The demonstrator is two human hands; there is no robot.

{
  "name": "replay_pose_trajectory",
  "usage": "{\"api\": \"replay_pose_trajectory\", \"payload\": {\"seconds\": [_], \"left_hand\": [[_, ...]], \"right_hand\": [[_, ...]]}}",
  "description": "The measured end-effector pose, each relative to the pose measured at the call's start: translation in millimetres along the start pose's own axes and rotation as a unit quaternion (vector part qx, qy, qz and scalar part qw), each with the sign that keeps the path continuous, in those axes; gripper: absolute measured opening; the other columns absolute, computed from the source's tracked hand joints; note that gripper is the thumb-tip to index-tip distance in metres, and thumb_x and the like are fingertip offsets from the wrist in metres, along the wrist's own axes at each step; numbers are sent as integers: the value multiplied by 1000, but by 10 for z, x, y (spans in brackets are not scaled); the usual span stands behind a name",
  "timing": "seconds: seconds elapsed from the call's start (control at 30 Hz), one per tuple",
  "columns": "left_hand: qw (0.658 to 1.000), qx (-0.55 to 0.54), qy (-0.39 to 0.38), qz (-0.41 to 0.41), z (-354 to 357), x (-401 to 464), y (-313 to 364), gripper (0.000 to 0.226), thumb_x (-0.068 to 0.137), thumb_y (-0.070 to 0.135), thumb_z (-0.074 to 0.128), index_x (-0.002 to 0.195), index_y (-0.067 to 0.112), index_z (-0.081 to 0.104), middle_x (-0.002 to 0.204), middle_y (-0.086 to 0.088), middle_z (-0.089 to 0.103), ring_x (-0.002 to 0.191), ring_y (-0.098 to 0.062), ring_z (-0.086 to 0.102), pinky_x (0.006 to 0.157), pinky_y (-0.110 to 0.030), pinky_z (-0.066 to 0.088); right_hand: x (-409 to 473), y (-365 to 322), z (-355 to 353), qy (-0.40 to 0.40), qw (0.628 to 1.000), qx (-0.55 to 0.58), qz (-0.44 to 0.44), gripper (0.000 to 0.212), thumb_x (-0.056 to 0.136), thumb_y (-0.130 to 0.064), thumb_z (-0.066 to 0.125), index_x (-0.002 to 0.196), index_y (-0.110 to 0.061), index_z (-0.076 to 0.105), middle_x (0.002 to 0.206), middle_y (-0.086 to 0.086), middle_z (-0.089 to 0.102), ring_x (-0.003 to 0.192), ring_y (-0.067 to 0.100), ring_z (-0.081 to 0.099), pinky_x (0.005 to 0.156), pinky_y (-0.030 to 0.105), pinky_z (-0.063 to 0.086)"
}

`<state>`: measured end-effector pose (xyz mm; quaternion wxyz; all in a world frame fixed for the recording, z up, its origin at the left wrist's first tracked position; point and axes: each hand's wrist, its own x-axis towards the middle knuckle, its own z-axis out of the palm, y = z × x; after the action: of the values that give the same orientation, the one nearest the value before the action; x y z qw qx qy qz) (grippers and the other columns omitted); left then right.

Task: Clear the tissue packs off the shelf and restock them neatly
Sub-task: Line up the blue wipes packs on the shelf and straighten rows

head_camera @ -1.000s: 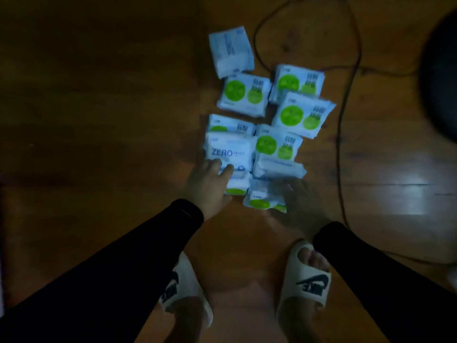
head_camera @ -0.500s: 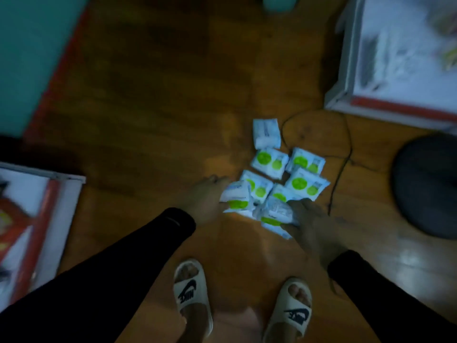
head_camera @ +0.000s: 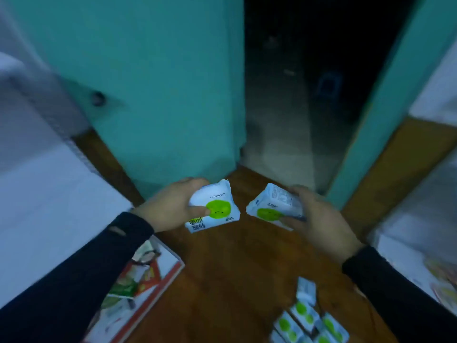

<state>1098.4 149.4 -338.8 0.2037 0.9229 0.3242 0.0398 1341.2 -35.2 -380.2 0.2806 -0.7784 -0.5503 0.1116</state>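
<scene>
Light: dim, bluish; view blurred.
Floor (head_camera: 237, 263): brown wood boards, glossy.
Door (head_camera: 158, 78): teal, open, dark round knob (head_camera: 98, 99) at left.
Doorway (head_camera: 306, 78): beyond it v. dark; pale tiled floor (head_camera: 277, 134), blue stool (head_camera: 330, 85) far back.
Door frame (head_camera: 385, 102): teal, R of opening.
L side: white cabinet (head_camera: 37, 174), red-edged printed panel (head_camera: 138, 280) low.
R side: white unit (head_camera: 420, 219), wood panel (head_camera: 395, 164) beside frame.

Left hand (head_camera: 170, 206), right hand (head_camera: 319, 219) gripping

We see the left hand (head_camera: 170, 206) and right hand (head_camera: 319, 219) each gripping a tissue pack above the wooden floor (head_camera: 235, 268), more packs (head_camera: 309, 323) lying below.
</scene>
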Motion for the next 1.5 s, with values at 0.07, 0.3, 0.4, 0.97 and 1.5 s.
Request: {"api": "replay_pose_trajectory", "payload": {"seconds": [0.07, 0.3, 0.4, 0.97, 1.5], "left_hand": [[999, 9, 30, -30, -628, -322, 11, 61, 71, 51, 66, 125, 28, 52, 113, 6, 58, 101, -15, 56, 86, -29, 44], [977, 27, 179, -108, -2199, -1517, -108, 57, 72, 51, 71, 123, 35, 52, 106, 14, 60, 97, -13, 59, 85, -31, 47], [964, 43, 222, -139, -2602, -1950, -302, 58, 73, 48, 73, 125, 36, 51, 108, 13, 60, 98, -13, 58, 86, -31, 46], [925, 73, 264, -265, -3909, -2728, -2153, 54, 79, 41, 72, 127, 32, 49, 107, 7, 57, 95, -17, 56, 86, -34, 48], [881, 6, 308, -360, -3814, -2451, -2819, 76, 73, 27, 78, 138, 29, 39, 123, 2, 55, 104, -17, 53, 82, -23, 38]], "right_hand": [[198, -436, -286, 4, 998, -23, -52, 60, 81, -38, 72, 133, -25, 46, 124, -2, 54, 114, 19, 50, 84, 23, 34], [830, -2116, -884, 43, 963, -31, -266, 53, 81, -32, 72, 129, -21, 54, 112, 3, 57, 102, 23, 52, 80, 24, 30], [1055, -2763, -857, 53, 943, -32, -327, 51, 80, -34, 73, 127, -24, 55, 109, 2, 58, 101, 24, 52, 84, 28, 36], [2172, -5342, 219, 9, 888, -47, -458, 48, 86, -32, 66, 131, -23, 51, 114, 2, 55, 108, 23, 46, 92, 32, 36], [3248, -5891, 956, -84, 841, -136, -517, 68, 90, -43, 59, 149, -33, 25, 137, 1, 44, 126, 21, 37, 104, 31, 31]]}}
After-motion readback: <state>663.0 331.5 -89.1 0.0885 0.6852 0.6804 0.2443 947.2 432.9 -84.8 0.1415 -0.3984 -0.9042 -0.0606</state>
